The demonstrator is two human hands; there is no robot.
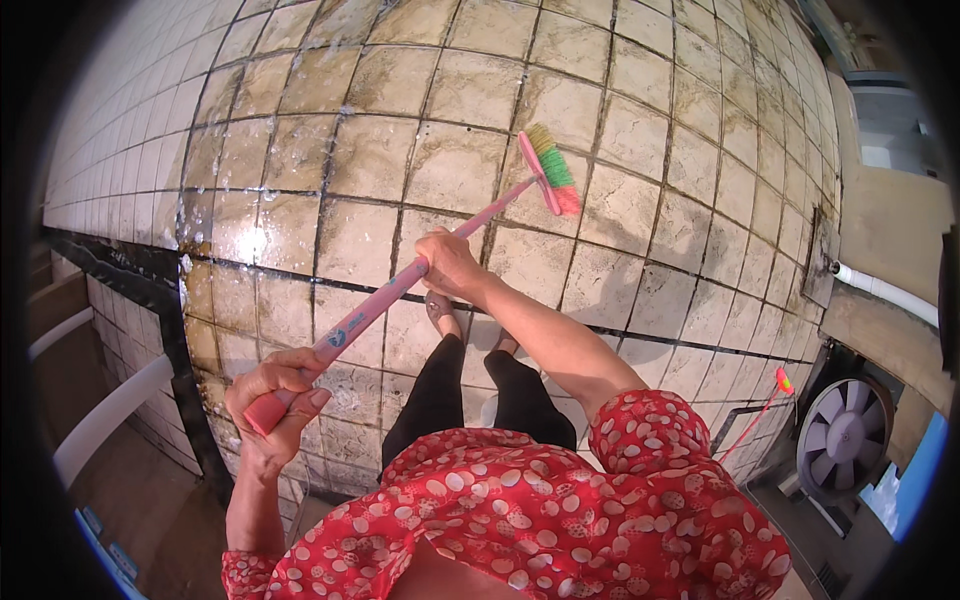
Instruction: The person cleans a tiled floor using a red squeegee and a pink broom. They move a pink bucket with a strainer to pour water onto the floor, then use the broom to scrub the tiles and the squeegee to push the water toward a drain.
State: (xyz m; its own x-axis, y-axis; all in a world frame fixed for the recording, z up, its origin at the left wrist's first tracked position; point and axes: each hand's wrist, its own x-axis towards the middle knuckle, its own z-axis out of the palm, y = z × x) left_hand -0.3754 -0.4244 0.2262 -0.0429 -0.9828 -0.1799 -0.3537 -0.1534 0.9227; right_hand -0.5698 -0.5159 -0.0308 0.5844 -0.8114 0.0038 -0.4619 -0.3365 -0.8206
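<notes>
Rightward of broom [374,307], fan [845,437] and pipe [884,291]

pale, cream-coloured square tiles cover the floor [640,130], their joints drawn in dark lines and many of them blotched with brown stains. toward the upper left the surface looks wet, dotted with whitish flecks, and a bright glare [250,242] bounces off it. a shadow [625,275] falls across the tiles on the right. at the left, a black border [190,400] runs near two white pipes [110,420]; at the right, a white tube [885,292] and a round grey fan [846,436] show.
</notes>
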